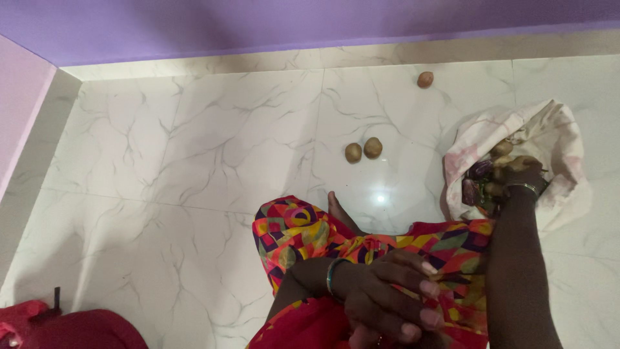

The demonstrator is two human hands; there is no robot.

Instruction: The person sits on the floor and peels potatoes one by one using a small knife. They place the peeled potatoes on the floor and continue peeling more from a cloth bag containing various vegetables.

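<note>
1. Nearest the camera, the left hand (387,300) rests low in the lap, fingers curled loosely together and laid across the brightly patterned cloth (310,236) of the person's clothing; it holds nothing that can be seen; a green bangle (330,276) circles the wrist.
2. At the bottom left corner lies a heap of red fabric (71,329), well apart from both hands.
3. A bare foot (339,210) pokes out from under the patterned cloth onto the white marble floor (174,161).
4. On the right, the right hand (513,176) reaches forward into the open mouth of a pale cloth bag (555,139) lying on the floor — a metal bangle (526,189) on the wrist; the fingers are buried among the vegetables inside, so whether they grip one cannot be told.
5. Inside the bag, brown potatoes (500,150) and darker purple pieces (479,170) show just beside the hand.
6. Further out, two potatoes (362,150) sit touching each other on the floor, left of the bag and apart from it.
7. Farthest, a single potato (424,79) lies alone near the base of the purple wall (290,22).
</note>
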